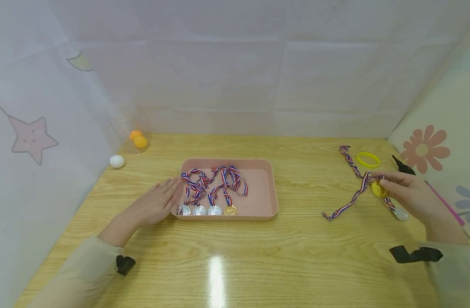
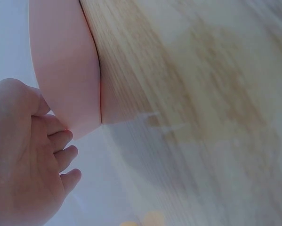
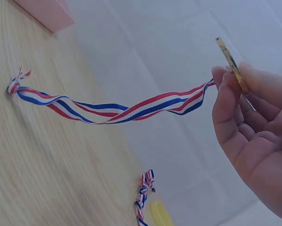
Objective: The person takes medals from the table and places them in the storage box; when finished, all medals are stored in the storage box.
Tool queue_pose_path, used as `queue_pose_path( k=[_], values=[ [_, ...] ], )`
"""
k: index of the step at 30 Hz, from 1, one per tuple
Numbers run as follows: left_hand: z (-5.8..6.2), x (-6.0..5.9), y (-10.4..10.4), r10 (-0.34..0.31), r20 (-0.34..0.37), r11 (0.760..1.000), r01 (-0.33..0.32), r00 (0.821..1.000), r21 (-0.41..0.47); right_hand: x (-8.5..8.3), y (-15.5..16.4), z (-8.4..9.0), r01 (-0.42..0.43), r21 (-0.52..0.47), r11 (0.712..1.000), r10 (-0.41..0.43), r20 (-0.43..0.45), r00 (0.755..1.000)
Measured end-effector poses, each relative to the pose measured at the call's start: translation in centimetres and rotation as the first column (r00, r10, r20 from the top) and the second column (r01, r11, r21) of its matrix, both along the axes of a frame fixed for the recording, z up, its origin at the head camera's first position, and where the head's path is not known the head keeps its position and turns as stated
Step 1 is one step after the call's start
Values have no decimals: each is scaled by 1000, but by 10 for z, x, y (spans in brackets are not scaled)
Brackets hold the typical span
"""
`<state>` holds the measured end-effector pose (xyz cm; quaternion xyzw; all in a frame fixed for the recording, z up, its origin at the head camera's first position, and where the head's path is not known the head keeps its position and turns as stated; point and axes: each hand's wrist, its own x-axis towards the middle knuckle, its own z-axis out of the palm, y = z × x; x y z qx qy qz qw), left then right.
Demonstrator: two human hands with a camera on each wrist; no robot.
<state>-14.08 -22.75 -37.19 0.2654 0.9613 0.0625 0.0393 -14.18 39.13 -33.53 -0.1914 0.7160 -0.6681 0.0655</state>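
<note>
My right hand (image 1: 413,196) pinches a gold medal (image 1: 379,188) by its edge, raised off the table at the right. Its red, white and blue ribbon (image 3: 112,110) trails down, and the knotted end touches the wood. Below that hand lies a silver medal (image 1: 401,214) with its own twisted ribbon (image 1: 349,159). My left hand (image 1: 155,203) rests against the left side of a pink tray (image 1: 259,188), fingers extended along the rim. Inside the tray, along its near wall, several medals lie in a row, among them a silver medal (image 1: 214,210) and a gold medal (image 1: 231,210), ribbons bunched behind.
A yellow wristband (image 1: 368,159) lies at the back right, near a black object (image 1: 403,166) and a thin pink rod (image 1: 446,204). At the back left are a white ball (image 1: 117,161) and a clear container holding orange balls (image 1: 140,142). Sheets surround the table (image 1: 308,256).
</note>
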Motion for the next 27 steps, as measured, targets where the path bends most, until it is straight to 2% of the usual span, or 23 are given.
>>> queue_pose_path(
  k=[4, 8, 11, 15, 17, 22, 27],
  values=[
    [-1, 0, 0, 0, 1, 1000, 0, 1000, -2, -9, -14, 13, 58, 36, 998, -59, 16, 998],
    [-1, 0, 0, 3, 4, 1000, -3, 1000, 2, -16, -31, 27, 77, 0, 997, -77, 14, 997],
    [-1, 0, 1, 1, 4, 1000, -1, 1000, 5, -22, -45, 39, 38, -89, 995, -40, -15, 999],
    [-1, -1, 0, -7, -9, 1000, 7, 1000, 3, -30, -64, 55, 11, -136, 991, -18, -51, 999],
    [-1, -1, 0, -11, -15, 1000, 11, 1000, 1, -32, -74, 63, 20, -132, 991, -26, -46, 999],
    [0, -1, 1, -15, -18, 1000, 15, 1000, 0, -39, -100, 77, -70, -130, 989, 61, -75, 995],
    [-1, -1, 0, -12, -14, 1000, 12, 1000, -1, -44, -132, 85, -126, -61, 990, 118, -108, 987]
  ],
)
